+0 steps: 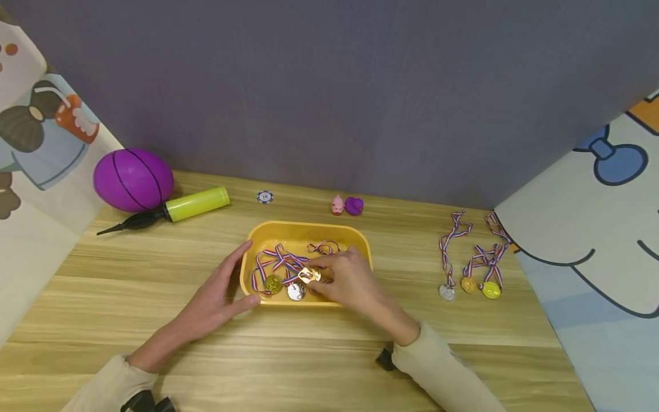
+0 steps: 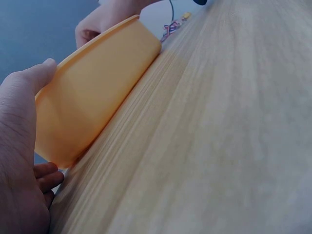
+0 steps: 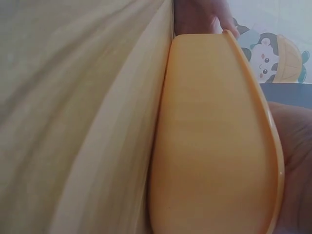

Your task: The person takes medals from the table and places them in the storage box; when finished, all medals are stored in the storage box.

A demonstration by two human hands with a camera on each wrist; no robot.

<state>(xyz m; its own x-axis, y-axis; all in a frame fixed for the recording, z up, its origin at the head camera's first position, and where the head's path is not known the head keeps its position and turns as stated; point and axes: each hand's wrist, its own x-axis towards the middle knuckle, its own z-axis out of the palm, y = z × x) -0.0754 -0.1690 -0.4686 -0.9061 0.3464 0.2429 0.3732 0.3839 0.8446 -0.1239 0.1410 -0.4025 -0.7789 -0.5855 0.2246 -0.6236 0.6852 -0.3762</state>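
Note:
A yellow plastic basin (image 1: 309, 226) holds several medals on striped red, white and blue ribbons. Inside its left part lie a gold-coloured medal (image 1: 273, 284) and a silver medal (image 1: 296, 292). My right hand (image 1: 352, 283) reaches over the front rim and pinches a shiny gold medal (image 1: 309, 275) between thumb and fingers, just above the silver one. My left hand (image 1: 213, 300) spans the basin's left end, fingers fairly straight along its side. In the left wrist view, the left thumb (image 2: 41, 75) rests at the rim; the basin wall hides the medals there.
Right of the basin lie a silver medal (image 1: 447, 292), an orange-gold medal (image 1: 468, 285) and a yellow-gold medal (image 1: 491, 290). Behind are a poker chip (image 1: 265, 197), a toy pig (image 1: 337, 205) and a purple duck (image 1: 354, 206). A purple ball (image 1: 134, 180) and hand pump (image 1: 198, 204) sit back left.

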